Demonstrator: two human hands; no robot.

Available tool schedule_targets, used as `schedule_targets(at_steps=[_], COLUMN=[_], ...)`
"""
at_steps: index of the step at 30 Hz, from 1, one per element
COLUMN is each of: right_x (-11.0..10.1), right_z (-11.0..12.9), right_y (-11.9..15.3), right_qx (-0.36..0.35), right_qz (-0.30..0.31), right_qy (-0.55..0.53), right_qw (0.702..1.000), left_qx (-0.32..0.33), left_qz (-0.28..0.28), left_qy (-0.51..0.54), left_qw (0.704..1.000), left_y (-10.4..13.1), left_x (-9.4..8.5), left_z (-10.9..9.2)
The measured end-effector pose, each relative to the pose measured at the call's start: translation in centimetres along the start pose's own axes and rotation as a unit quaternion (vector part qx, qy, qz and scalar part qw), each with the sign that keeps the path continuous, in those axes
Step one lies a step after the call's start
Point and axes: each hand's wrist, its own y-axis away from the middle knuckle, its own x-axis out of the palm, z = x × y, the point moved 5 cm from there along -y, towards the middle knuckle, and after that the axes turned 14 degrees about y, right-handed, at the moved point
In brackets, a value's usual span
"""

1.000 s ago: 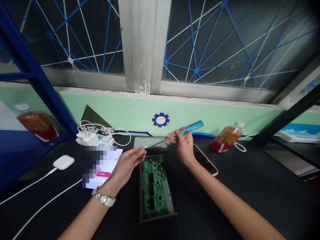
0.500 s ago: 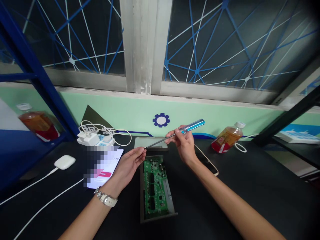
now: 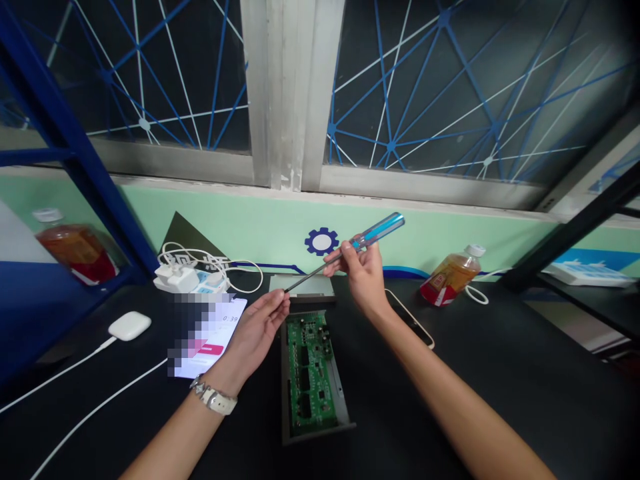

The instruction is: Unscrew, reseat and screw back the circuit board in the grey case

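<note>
A screwdriver (image 3: pixel 383 229) with a clear and blue handle is held tilted above the table, its handle up to the right. My right hand (image 3: pixel 361 270) grips it where the handle meets the shaft. The fingers of my left hand (image 3: pixel 265 320) pinch the dark tip end; anything small between them is hidden. Below both hands lies an open metal casing (image 3: pixel 344 400) with a green circuit board (image 3: pixel 313 373) inside. Behind it rests a flat grey metal panel (image 3: pixel 307 287).
Left of my left hand lies a lit phone (image 3: pixel 215 340), with a white case (image 3: pixel 130 327) on a cable and a power strip (image 3: pixel 185 277) nearby. At right are a dark phone (image 3: pixel 410 319) and a drink bottle (image 3: pixel 451 275); another bottle (image 3: pixel 77 247) stands far left.
The screwdriver and my right hand have moved slightly left, and the handle has risen so the tool is steeper. My left hand has shifted slightly left with the tip.
</note>
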Motion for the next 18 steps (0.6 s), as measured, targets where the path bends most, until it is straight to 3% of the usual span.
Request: schedule_targets(at_steps=[4,8,10,14,16,18], right_x=[0.6,0.6,0.7,2.2,3.2,4.0], right_z=[0.7,1.1,1.0,0.4,0.0,-0.5], right_y=[-0.7,-0.7,-0.4,0.7,1.3,1.6], right_qx=[-0.009,-0.015,-0.021,-0.035,-0.044,-0.052], right_qz=[0.006,0.018,0.034,0.092,0.118,0.135], right_qy=[0.015,0.053,0.087,0.160,0.190,0.211], right_qw=[1.000,0.998,0.995,0.982,0.974,0.967], left_qx=[0.040,0.087,0.130,0.235,0.264,0.279], left_qz=[0.006,0.050,0.092,0.178,0.206,0.214], left_qy=[-0.036,-0.207,-0.349,-0.565,-0.597,-0.608], left_qw=[0.999,0.973,0.924,0.770,0.729,0.712], left_y=[-0.1,-0.1,0.2,0.7,0.7,0.6], left_x=[0.0,0.6,1.2,2.1,2.2,2.0], left_z=[-0.5,-1.4,-1.8,-2.2,-2.2,-2.1])
